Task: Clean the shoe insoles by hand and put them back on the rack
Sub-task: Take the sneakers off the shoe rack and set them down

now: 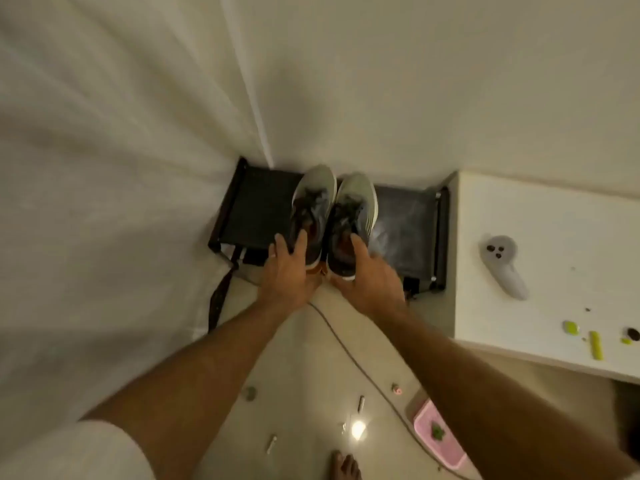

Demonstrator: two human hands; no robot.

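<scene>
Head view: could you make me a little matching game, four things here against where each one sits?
Things:
1. shoes
2. controller
3. pink tray
4. strap

Places:
A. on the floor, lower right
B. on the black rack, held at the heels by the left hand and right hand
C. hanging from the rack's left end
D. on the white counter

Pairs: 1-B, 2-D, 3-A, 4-C
</scene>
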